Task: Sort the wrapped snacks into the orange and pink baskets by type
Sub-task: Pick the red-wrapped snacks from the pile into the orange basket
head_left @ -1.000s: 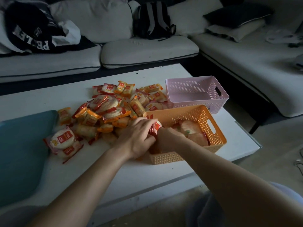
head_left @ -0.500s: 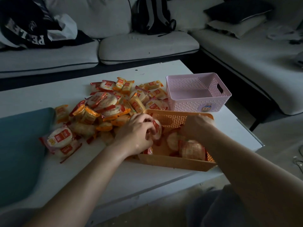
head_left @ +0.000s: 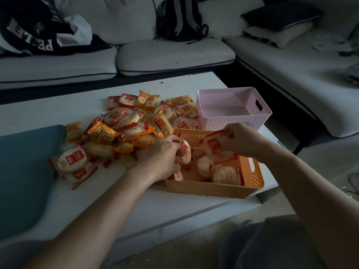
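A heap of wrapped snacks (head_left: 134,123), red-wrapped round ones and orange-wrapped ones mixed, lies on the white table (head_left: 58,113). The orange basket (head_left: 206,188) stands at the table's near right with a few red-wrapped round snacks (head_left: 225,174) inside. Behind it stands the pink basket (head_left: 233,108), nothing showing inside it. My left hand (head_left: 161,154) grips a red-wrapped round snack (head_left: 185,151) at the orange basket's left rim. Over that basket, my right hand (head_left: 240,139) pinches another red-wrapped snack (head_left: 214,146) by its top edge.
A teal cushion (head_left: 21,171) covers the table's left part. Two red-wrapped snacks (head_left: 71,164) lie apart by the cushion. A white sofa (head_left: 174,55) with a dark backpack (head_left: 180,18) and dark clothes (head_left: 33,30) wraps around behind and to the right. The table's right edge is just past the baskets.
My right hand has come up from the orange basket holding a red-wrapped snack above it. My left hand stays at the basket's left rim with its snack. The camera tilted slightly.
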The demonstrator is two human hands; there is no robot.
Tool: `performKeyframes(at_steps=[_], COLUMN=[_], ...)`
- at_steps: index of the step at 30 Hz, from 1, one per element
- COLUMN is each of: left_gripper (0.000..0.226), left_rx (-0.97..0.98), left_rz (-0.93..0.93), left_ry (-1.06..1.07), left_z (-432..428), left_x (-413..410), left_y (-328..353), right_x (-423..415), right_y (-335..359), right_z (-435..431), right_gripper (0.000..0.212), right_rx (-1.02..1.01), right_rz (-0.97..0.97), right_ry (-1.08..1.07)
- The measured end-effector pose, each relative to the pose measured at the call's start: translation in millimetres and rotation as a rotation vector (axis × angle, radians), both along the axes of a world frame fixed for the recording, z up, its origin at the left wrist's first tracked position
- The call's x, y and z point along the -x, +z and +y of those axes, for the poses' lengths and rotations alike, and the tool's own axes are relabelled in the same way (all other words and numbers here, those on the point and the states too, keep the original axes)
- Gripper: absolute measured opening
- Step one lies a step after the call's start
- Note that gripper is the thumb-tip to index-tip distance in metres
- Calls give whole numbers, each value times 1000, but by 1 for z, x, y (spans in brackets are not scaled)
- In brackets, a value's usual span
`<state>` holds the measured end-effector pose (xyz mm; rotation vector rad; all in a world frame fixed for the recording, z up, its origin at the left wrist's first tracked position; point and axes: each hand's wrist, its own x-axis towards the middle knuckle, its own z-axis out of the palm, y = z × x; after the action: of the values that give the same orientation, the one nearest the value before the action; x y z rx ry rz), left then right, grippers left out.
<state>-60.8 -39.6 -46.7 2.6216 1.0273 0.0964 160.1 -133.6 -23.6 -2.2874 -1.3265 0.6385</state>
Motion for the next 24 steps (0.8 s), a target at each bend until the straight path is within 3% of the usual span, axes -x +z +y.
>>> performKeyframes(at_steps=[4, 8, 11, 15, 18, 20, 22, 24], left_gripper=[32, 30, 21, 29, 34, 41, 51, 57], left_rx=[-2, -7, 23, 50, 85, 117, 119, 88], left_rz=[-55, -84, -99, -111, -153, -198, -188, -130], left_ry=[64, 64, 45, 10, 35, 14, -51, -89], left_z=[-7, -13, -14, -10, -6, -5, -3, -2], left_x=[-6, -9, -6, -2, 0, 2, 4, 5], left_y=[-6, -8, -5, -8, -10, -12, -15, -19], right_x=[18, 21, 24, 44, 58, 63, 64, 60], right_y=[0, -1, -9, -27, -37, -44, -47, -43], right_z=[0, 3, 5, 15, 23, 26, 28, 28], right_gripper=[10, 32, 34, 36, 23, 3, 13, 4], right_rx=[-47, -50, 67, 150, 55, 55, 100, 173], right_rz=[347, 261, 162, 181, 137, 118, 96, 148], right_ry=[7, 67, 195, 280, 234, 170, 129, 132])
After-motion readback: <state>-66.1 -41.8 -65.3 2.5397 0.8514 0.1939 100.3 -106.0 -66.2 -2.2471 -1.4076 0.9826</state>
